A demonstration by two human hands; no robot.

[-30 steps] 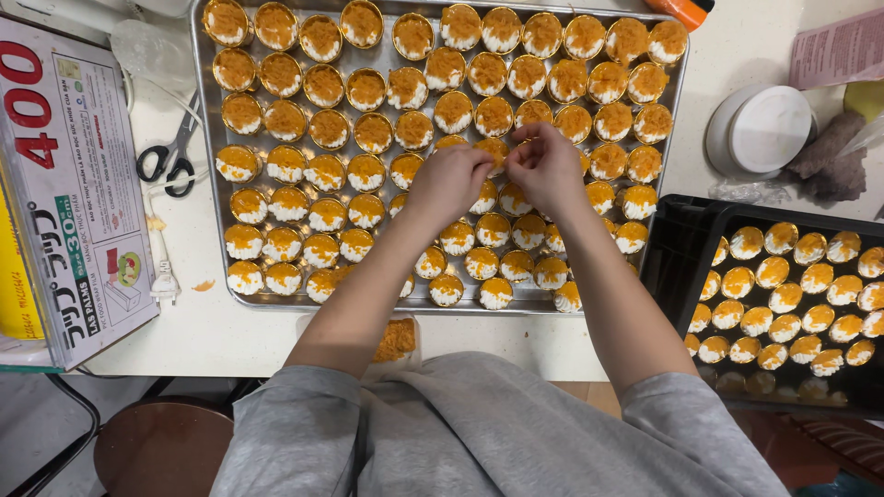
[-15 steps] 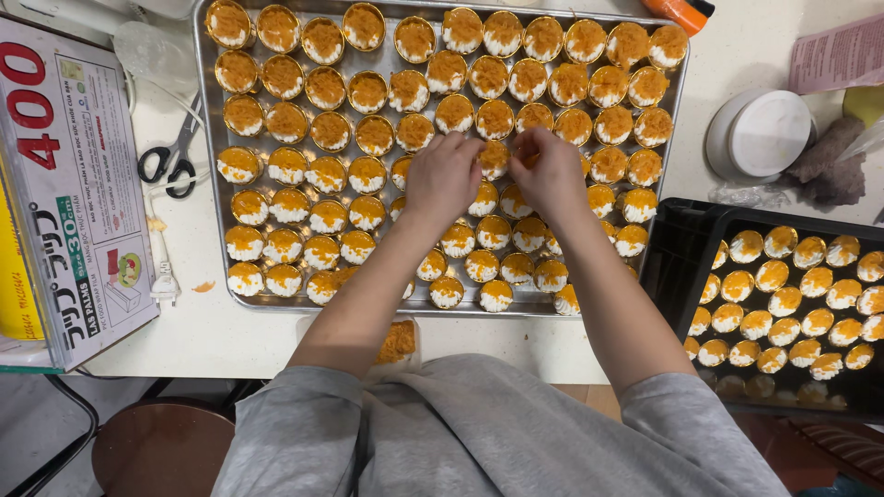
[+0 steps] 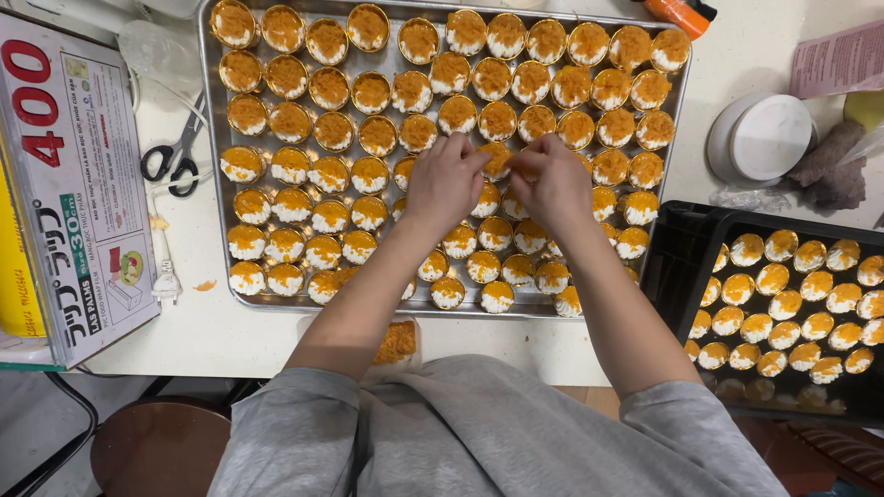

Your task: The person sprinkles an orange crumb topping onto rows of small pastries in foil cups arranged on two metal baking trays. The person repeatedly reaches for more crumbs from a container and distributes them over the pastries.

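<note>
While both forearms reach up from 6 o'clock over the metal tray [image 3: 208, 184], the left hand [image 3: 446, 182] and right hand [image 3: 552, 184] meet near tray centre, knuckles up, fingertips pinched inward toward each other. They converge on one small gold-foil cup [image 3: 498, 158] topped with orange shreds; fingers look closed around its rim, though whether it is lifted I cannot tell. Cup is round, opening facing up, no clear long axis. It sits in the tray's middle rows, touching neighbouring cups. Black tray [image 3: 677, 253] of similar cups at 3 o'clock, scissors [image 3: 175, 156] at 9 o'clock.
</note>
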